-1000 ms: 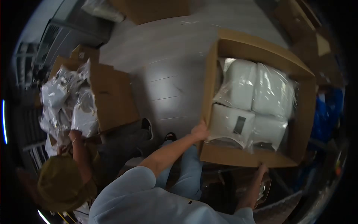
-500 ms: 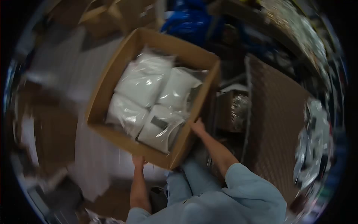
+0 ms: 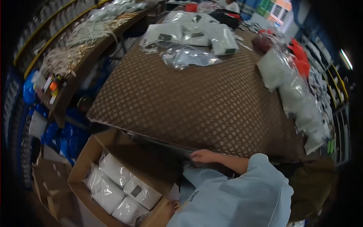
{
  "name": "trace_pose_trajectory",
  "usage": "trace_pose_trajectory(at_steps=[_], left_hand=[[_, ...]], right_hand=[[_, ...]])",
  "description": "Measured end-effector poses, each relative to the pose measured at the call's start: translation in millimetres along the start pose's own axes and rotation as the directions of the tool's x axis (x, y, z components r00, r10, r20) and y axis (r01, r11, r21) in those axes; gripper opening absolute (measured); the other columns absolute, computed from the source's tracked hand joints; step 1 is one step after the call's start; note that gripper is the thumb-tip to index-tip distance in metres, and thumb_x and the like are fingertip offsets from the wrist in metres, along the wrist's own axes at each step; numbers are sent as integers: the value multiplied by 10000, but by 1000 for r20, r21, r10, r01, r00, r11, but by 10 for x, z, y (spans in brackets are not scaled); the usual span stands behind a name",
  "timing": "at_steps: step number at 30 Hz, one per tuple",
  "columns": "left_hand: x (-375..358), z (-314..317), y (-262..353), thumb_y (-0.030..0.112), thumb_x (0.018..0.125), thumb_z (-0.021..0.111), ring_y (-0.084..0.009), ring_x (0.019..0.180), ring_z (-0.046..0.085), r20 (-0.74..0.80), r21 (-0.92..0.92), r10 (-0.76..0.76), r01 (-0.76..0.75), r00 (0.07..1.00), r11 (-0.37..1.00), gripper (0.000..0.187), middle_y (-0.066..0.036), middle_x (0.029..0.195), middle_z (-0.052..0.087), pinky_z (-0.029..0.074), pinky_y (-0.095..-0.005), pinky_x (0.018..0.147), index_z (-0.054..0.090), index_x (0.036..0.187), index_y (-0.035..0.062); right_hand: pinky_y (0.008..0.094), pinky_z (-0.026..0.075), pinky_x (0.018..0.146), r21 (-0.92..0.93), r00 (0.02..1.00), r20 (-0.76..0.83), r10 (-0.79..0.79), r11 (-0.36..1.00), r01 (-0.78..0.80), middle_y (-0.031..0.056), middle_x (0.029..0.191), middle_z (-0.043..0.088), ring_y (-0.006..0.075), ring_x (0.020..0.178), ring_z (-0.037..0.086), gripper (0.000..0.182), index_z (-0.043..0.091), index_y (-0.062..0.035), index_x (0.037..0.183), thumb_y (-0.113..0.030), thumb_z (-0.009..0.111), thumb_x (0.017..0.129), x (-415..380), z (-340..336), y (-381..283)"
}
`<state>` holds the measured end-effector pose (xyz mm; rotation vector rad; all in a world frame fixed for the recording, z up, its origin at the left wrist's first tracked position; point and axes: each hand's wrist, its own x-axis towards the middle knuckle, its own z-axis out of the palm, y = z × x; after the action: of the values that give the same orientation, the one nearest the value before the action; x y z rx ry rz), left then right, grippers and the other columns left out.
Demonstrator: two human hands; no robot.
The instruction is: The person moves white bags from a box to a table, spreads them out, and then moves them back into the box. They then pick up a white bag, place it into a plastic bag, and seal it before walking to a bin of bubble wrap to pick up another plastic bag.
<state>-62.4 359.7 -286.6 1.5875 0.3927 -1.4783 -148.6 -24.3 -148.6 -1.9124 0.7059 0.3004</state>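
Observation:
An open cardboard box (image 3: 84, 160) stands at the lower left, tilted in view. Inside it lie several clear plastic bags of folded white goods (image 3: 115, 170), one with a dark label. My left hand (image 3: 174, 206) is at the box's near right corner, with its fingers closed on the rim and partly hidden by my sleeve and shirt. Away from the box, my right hand (image 3: 204, 156) is beside the front edge of a brown patterned table (image 3: 189, 109). It holds nothing I can see, and its fingers are loosely bent.
Clear bags of white goods (image 3: 221, 38) lie at the table's far end, and more bags (image 3: 298, 98) line its right side. Blue plastic bags (image 3: 66, 134) and a brown carton (image 3: 55, 181) are at the left. A side bench (image 3: 81, 64) carries loose items.
My view has swung up and right to the table. The box now appears lower left. My right hand has come off the box's side; my left hand stays at the rim.

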Motion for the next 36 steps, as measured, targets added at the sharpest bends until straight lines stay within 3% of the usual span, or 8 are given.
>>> trace_pose_trajectory(at_steps=[4, 7, 12, 22, 26, 28, 35, 36], left_hand=[[-34, -85, 534, 204, 835, 469, -173, 835, 536, 28, 141, 127, -130, 991, 981, 290, -72, 992, 545, 448, -298, 604, 505, 1064, 31], [97, 27, 967, 169, 840, 460, -144, 771, 549, 51, 192, 217, -223, 975, 956, 267, -80, 933, 577, 440, -250, 594, 519, 1036, -3], [-341, 1282, 2098, 124, 833, 531, -86, 722, 519, -8, 226, 673, -654, 740, 722, 282, -60, 889, 590, 426, -215, 586, 519, 1072, -23], [-711, 4465, 2936, 69, 846, 512, -117, 877, 554, 415, 302, 741, -848, 529, 436, 268, -81, 998, 582, 442, -231, 784, 513, 1094, -34], [-1059, 5672, 2991, 103, 796, 584, -175, 945, 555, 762, 427, 499, -900, 413, 93, 332, -96, 1057, 569, 439, -272, 818, 517, 1102, -6], [-1043, 6150, 3018, 127, 776, 606, -206, 1014, 518, 837, 355, 467, -933, 287, -62, 400, -108, 1123, 526, 421, -297, 852, 488, 1137, 3], [-1217, 7969, 3173, 274, 647, 728, -325, 1237, 265, 866, 280, 498, -866, 41, -415, 869, -174, 1387, 128, 334, -384, 958, 218, 1311, 40], [-1187, 8183, 3176, 281, 631, 740, -336, 1238, 256, 819, 240, 573, -890, -28, -387, 890, -183, 1390, 102, 338, -393, 951, 216, 1308, 37]], right_hand=[[309, 466, 727, 117, 862, -474, 183, 983, -145, 110, 971, 601, 184, 851, 579, 409, 510, -57, 1142, -268, 560, 795, -787, -631, 374], [319, 468, 723, 497, 726, -465, 506, 828, -259, 114, 964, 607, 201, 857, 581, 416, 507, -40, 1141, -255, 567, 789, -1329, -973, 668], [361, 425, 820, 511, 519, -629, 579, 811, -286, 149, 1086, 542, 286, 927, 544, 626, 312, -49, 1294, -326, 558, 789, -2044, -1694, 1398], [393, 307, 956, 50, -178, -984, -32, 896, -441, 197, 1318, 278, 351, 1201, 290, 853, 192, -68, 1333, -367, 660, 685, -2503, -5418, 2143], [394, 360, 902, 137, -143, -987, 66, 807, -574, 162, 1232, 412, 334, 1113, 405, 729, 304, -133, 1292, -353, 648, 688, -2283, -5957, 2321], [440, 419, 803, 158, 117, -968, 224, 896, -414, 152, 1093, 530, 334, 1011, 506, 449, 463, -155, 1148, -287, 597, 740, -2171, -5966, 2534], [384, 460, 656, -256, 350, -931, -105, 872, -418, 98, 735, 620, 310, 721, 591, 307, 574, -101, 940, -261, 640, 687, -2382, -5509, 1843], [370, 457, 689, -227, 612, -787, -81, 960, -164, 102, 806, 623, 290, 771, 591, 328, 577, -98, 964, -290, 635, 704, -2629, -5573, 1690]])
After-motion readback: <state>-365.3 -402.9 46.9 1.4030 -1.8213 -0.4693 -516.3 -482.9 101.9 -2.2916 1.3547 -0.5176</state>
